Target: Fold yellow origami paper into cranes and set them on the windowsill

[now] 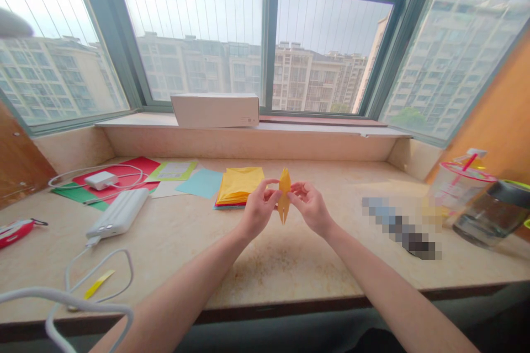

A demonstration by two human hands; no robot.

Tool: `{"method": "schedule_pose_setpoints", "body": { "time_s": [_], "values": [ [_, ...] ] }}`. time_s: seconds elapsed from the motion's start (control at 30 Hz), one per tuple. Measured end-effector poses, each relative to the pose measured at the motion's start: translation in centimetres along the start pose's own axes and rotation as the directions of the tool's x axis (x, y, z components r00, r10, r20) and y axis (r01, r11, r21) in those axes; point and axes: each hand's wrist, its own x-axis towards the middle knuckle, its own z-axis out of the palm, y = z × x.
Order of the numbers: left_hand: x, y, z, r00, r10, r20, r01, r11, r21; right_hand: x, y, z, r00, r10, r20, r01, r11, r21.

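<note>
Both my hands hold a small folded piece of orange-yellow paper upright above the stone desk. My left hand pinches its left side with thumb and fingers. My right hand pinches its right side the same way. The paper is long and narrow, pointed at top and bottom. Just behind my hands lies a stack of coloured paper sheets with a yellow sheet on top.
A white power bank with a cable lies at the left, near red and green sheets and a charger. A light blue sheet lies mid-desk. Cups and a jar stand at the right. A white box sits on the sill.
</note>
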Motion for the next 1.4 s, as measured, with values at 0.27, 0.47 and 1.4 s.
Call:
{"method": "schedule_pose_setpoints", "body": {
  "time_s": [0.27, 0.47, 1.4],
  "values": [
    [0.0, -0.4, 0.0, 0.995, 0.047, 0.093, -0.043, 0.998, -0.050, 0.3, -0.1, -0.5, 0.995, 0.030, 0.093, -0.045, 0.985, 0.167],
    [0.0, -0.4, -0.2, 0.994, 0.102, 0.029, -0.104, 0.992, 0.069, 0.0, -0.6, -0.7, 0.982, 0.060, 0.179, -0.088, 0.984, 0.152],
    [0.5, -0.5, -0.6, 0.964, 0.266, -0.028, -0.248, 0.928, 0.278, 0.2, -0.6, -0.7, 0.989, -0.053, 0.141, 0.055, 0.998, -0.010]
  ]
}}
